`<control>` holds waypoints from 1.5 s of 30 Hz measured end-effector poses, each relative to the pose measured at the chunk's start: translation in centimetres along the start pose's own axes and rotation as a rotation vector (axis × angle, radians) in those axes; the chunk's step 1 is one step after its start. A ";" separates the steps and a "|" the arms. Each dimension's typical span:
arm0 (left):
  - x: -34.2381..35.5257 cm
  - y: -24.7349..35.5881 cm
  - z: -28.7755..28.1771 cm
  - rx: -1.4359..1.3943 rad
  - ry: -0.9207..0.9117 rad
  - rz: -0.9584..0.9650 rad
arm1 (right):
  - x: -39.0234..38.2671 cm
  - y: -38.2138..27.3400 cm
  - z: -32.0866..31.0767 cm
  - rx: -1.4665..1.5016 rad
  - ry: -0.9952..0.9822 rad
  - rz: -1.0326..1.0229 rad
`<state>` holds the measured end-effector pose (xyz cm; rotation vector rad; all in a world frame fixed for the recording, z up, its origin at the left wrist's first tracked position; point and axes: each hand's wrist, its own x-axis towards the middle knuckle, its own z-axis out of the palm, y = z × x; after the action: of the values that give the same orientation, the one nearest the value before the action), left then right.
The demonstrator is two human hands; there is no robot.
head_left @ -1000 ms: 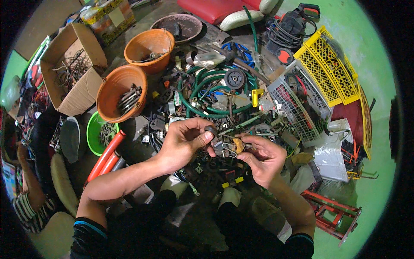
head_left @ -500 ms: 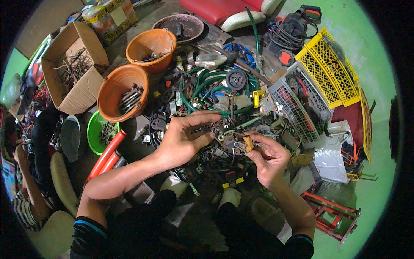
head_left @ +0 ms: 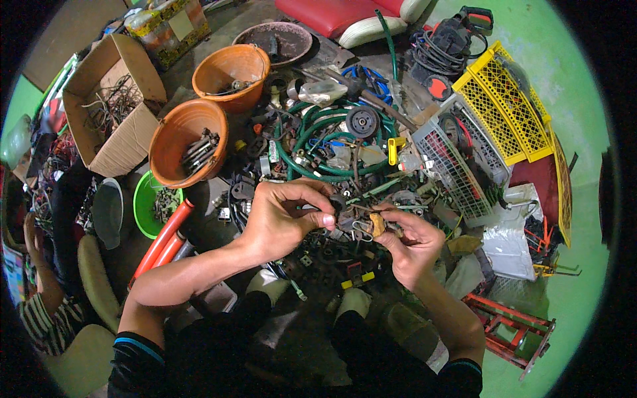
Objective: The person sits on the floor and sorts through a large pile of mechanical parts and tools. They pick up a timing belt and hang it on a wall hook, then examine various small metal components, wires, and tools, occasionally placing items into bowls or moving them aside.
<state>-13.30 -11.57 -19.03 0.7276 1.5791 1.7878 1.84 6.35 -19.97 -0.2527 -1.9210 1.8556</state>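
Observation:
Over a heap of mixed metal and plastic scrap, my two hands are held close together. My right hand pinches a small rough yellow-brown piece between thumb and fingers. A bent metal wire loop sticks out of its left side. My left hand has its thumb and fingertips closed beside a small dark part. Whether that part is in its grip or joined to the wire piece is hard to make out. Behind the hands lies a coiled green hose.
Two orange buckets and a green bucket with metal pieces stand at left, near a cardboard box of wires. Grey and yellow crates lean at right. Red tubes lie by my left forearm. Another person's arm shows far left.
My left fingers, apart before, have curled in and closed near the dark part. My right hand has shifted slightly left, still pinching the yellow-brown piece.

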 end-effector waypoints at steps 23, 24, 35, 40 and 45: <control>-0.5 0.9 0.5 0.148 -0.100 -0.067 | 1.3 -0.6 -0.4 0.000 -0.246 0.019; -0.6 1.0 0.5 0.116 -0.101 -0.082 | 1.6 -1.0 -0.7 -0.003 -0.288 0.050; -0.8 0.9 0.6 0.348 -0.106 0.183 | 3.3 -1.9 -0.7 -0.289 -0.351 -0.009; -1.2 0.7 0.7 0.254 -0.102 0.070 | 3.4 -2.4 0.1 -0.486 -0.193 0.084; -1.2 0.3 0.2 0.140 -0.001 0.012 | 3.3 -1.4 -1.1 -0.336 -0.025 0.269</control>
<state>-12.42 -12.40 -18.65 0.8037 1.7154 1.6976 -0.33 8.71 -18.02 -0.6244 -2.3065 1.6870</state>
